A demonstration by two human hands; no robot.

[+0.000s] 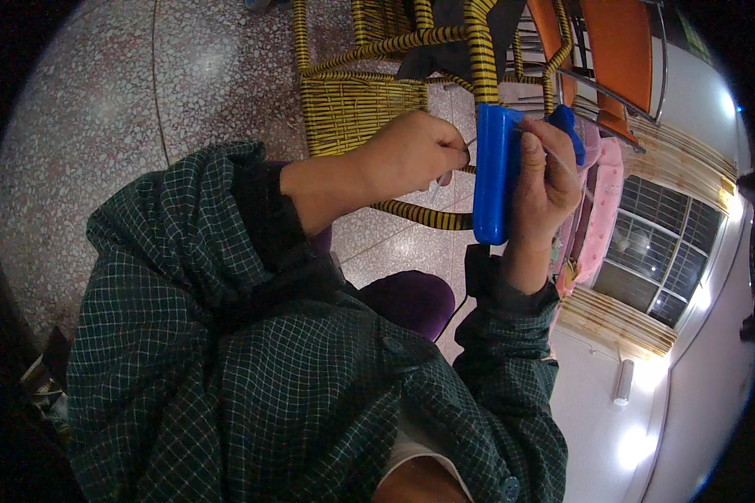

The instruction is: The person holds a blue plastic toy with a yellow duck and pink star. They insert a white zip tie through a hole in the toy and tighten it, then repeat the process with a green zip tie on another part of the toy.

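Note:
My right hand is closed around a long blue plastic piece with a rounded edge, its thumb lying near the tip of the index finger. More blue plastic shows behind those fingers; what kind of object it is I cannot tell. To the left of it, my left hand is closed in a pinch, apart from the blue piece. A thin pale strand shows at its fingertips, and a whitish bit sticks out below the fingers. Where the strand leads is too fine to make out.
A yellow and black woven chair stands beyond my hands on a speckled floor. Orange chair panels are at the upper right. A pink padded item and a barred window with beige curtains lie to the right.

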